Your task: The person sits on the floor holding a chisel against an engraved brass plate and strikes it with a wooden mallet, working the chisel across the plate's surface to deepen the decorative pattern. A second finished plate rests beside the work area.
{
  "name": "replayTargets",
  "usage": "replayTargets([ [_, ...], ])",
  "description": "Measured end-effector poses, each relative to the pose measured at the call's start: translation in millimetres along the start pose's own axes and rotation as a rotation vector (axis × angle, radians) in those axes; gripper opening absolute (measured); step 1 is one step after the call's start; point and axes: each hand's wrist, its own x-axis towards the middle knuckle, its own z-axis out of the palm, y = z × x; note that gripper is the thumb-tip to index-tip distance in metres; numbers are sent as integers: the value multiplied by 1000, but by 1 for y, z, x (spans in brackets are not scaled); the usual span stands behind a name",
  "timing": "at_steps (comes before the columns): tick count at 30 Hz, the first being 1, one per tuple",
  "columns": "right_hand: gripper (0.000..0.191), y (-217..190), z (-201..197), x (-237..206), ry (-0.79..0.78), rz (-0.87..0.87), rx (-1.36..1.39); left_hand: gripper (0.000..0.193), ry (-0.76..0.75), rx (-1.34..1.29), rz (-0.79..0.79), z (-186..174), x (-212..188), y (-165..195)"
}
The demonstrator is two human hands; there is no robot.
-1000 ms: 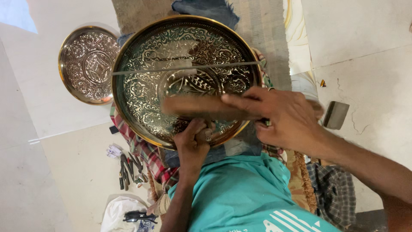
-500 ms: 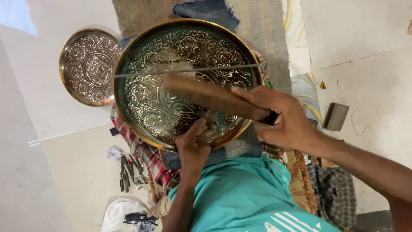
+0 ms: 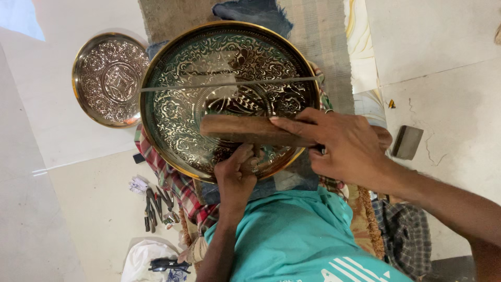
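Left hand (image 3: pixel 236 175) is seen lowest in the head view, rising from the teal short-sleeved shirt (image 3: pixel 297 235) and clenched around a small tool whose tip is pressed to the lower part of the large round engraved brass tray (image 3: pixel 177 109); the tool itself is mostly hidden by the fingers, so its kind cannot be told. Right hand (image 3: pixel 344 143) is closed over one end of a brown rectangular wooden block (image 3: pixel 250 130), the forefinger stretched along its upper edge, and the block is held flat across the tray just above the left hand.

The tray is propped in the lap, over a red checked cloth (image 3: pixel 177 188), and its face is covered with dense floral engraving inside a golden rim. A thin straight metal rod (image 3: pixel 229 83) is laid across the upper half of the tray from rim to rim.

A cluster of small dark metal hand tools (image 3: pixel 156 206) is scattered on the pale floor (image 3: pixel 78 209) beside the cloth, with a crumpled white rag (image 3: pixel 143 261) nearer the bottom edge. A flat grey rectangular stone (image 3: pixel 407 142) is set on the floor beyond the right wrist. Farthest off, a smaller round engraved brass plate (image 3: pixel 110 78) is lying on the floor, just beside the large tray's rim. A woven beige mat (image 3: pixel 323 42) is spread beneath the far edge of the tray.
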Motion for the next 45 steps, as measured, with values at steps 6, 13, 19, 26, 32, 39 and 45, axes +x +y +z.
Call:
replayTargets([
  [6,88,-6,-10,-4,-260,298,-232,37,15,-25,-7,-1,2,4],
  [13,61,-3,19,-15,303,23,617,39,118,-431,-140,2,6,19],
  [19,66,1,26,-21,282,106,569,32,131,-118,-7,9,8,21],
  [26,68,4,6,-17,272,80,504,26,134,-56,67,9,7,25],
  [32,70,8,-11,-7,126,40,-10,30,133,-6,70,9,6,24],
  [39,82,4,-6,-12,160,-92,-107,25,101,186,84,9,9,17],
  [45,45,15,4,-10,7,172,145,42,29,45,53,6,13,19],
])
